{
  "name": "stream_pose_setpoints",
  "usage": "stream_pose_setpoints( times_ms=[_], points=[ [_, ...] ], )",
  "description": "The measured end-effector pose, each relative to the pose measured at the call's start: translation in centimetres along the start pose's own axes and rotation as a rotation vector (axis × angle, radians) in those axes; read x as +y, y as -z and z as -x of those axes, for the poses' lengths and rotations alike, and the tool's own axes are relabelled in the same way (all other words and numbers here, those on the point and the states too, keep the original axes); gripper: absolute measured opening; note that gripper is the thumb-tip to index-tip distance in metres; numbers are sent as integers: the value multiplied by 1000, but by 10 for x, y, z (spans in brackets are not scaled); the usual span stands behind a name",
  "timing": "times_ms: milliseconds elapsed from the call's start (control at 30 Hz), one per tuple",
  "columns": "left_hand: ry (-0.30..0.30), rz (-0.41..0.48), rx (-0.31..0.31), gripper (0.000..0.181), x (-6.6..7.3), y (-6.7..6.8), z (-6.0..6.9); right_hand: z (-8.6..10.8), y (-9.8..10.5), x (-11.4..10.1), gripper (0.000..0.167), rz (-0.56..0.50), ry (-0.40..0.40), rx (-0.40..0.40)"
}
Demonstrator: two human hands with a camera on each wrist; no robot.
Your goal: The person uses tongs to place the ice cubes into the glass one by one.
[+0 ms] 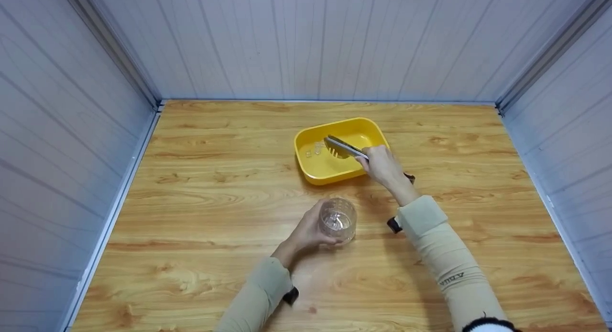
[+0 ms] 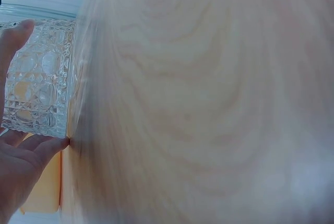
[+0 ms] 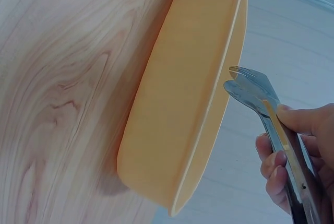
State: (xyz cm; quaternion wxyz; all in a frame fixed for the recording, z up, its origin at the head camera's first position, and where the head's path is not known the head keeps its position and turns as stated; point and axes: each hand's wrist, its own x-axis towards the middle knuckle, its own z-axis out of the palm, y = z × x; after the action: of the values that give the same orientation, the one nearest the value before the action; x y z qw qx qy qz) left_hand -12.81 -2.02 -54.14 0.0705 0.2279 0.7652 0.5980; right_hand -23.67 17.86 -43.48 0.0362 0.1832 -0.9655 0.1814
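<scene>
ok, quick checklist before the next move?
1. Glass upright on table: ok.
2. Left hand steadying glass: ok, thumb and fingers around its side.
3. Right hand gripping tongs: ok.
4. Clear pieces in yellow basin within reach: looks ok, just left of the tongs in the head view.
5. Piece held in tongs: cannot tell, none visible.
6. Glass contents: cannot tell, patterned sides obscure it.

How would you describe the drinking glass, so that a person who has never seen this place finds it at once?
On the wood-grain table, find the yellow basin, then look to its near side, toward the person. There the left hand grips the drinking glass. Unlike the opaque yellow basin and the metal tongs, it is a transparent round tumbler with a textured wall.
</scene>
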Motion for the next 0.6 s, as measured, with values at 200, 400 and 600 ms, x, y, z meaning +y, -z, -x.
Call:
stream_pose_setpoints(
  times_ms=[200, 400, 600],
  points=[
    [-21, -16, 0, 101, -8, -1, 0, -4, -5, -2, 23, 13, -5, -26],
    [-30, -4, -5, 99, 2, 1, 0, -9, -10, -4, 24, 40, -11, -49],
    [-68, 2, -11, 92, 25, 5, 3, -16, -14, -6, 25, 75, -13, -65]
  ],
)
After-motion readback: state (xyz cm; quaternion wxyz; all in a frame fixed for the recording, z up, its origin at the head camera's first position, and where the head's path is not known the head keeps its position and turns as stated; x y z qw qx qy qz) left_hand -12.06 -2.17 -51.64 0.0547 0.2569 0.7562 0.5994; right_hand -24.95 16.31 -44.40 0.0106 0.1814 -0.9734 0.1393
